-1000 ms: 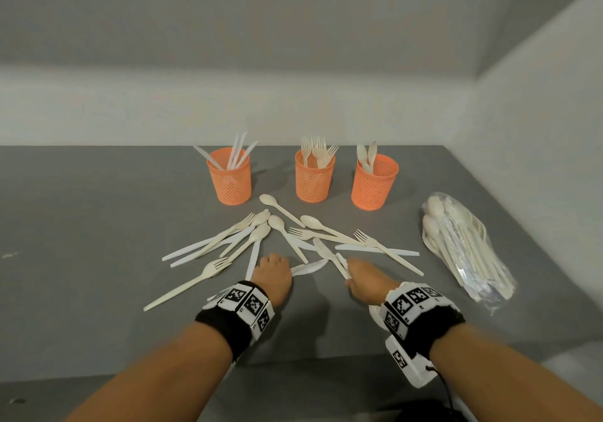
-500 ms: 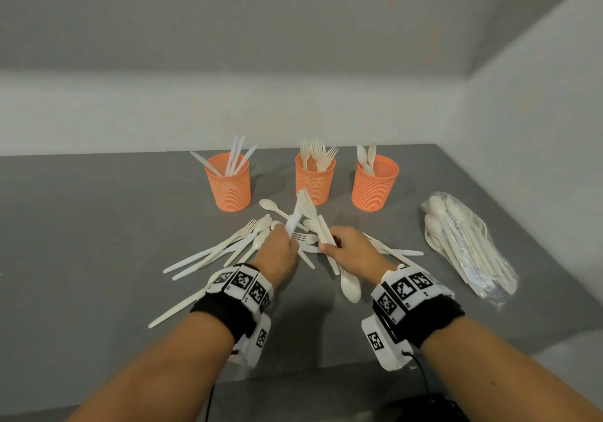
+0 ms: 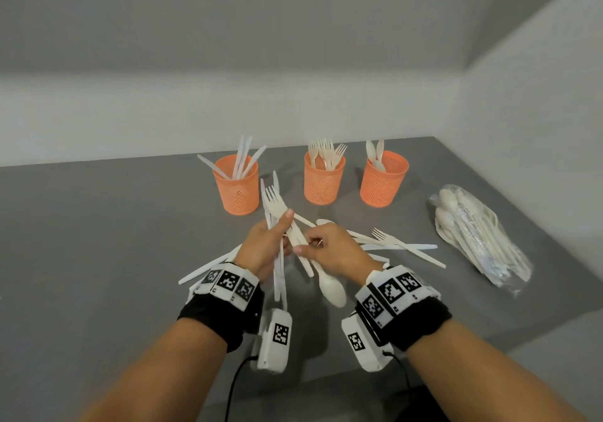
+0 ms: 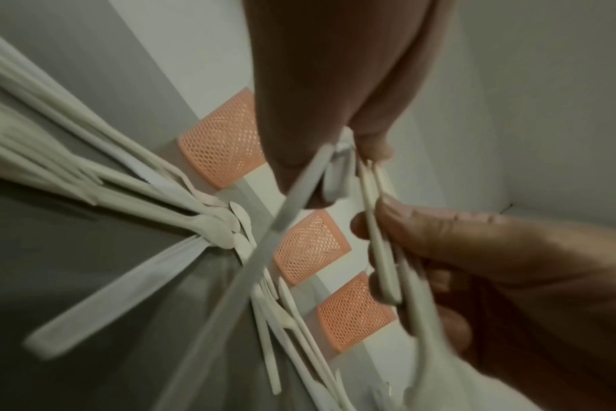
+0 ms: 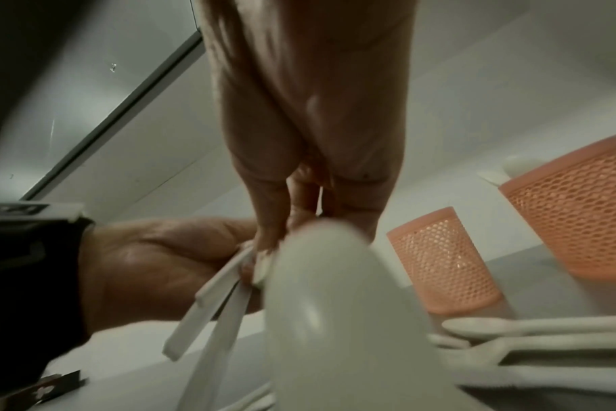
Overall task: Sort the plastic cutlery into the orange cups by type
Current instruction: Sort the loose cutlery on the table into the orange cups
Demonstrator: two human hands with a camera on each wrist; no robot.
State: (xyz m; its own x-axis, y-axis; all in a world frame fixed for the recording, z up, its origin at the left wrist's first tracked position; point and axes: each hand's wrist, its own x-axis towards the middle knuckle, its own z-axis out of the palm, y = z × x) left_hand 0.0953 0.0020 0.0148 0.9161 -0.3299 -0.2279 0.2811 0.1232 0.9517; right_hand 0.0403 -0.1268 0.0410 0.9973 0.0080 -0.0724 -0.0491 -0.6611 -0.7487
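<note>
Two hands hold white cutlery above the gray tabletop [image 3: 98, 242].

Head view: the left hand [image 3: 261, 248] has its grip tight on a fork [image 3: 275, 206] and knives; the right hand [image 3: 332, 252] has its grip tight on a spoon [image 3: 331, 286]. Three orange cups [image 3: 323, 180] stand behind, with loose cutlery [image 3: 404, 247] lying near.
Left wrist view: fingers [image 4: 422, 239] pinch thin handles.
Right wrist view: the blurry spoon [image 5: 334, 306] hangs close.

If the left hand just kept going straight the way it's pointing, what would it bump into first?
Probably the left orange cup, the one holding knives. The left hand points up and away toward it, gripping a fork and other cutlery; depth is hard to judge.
</note>
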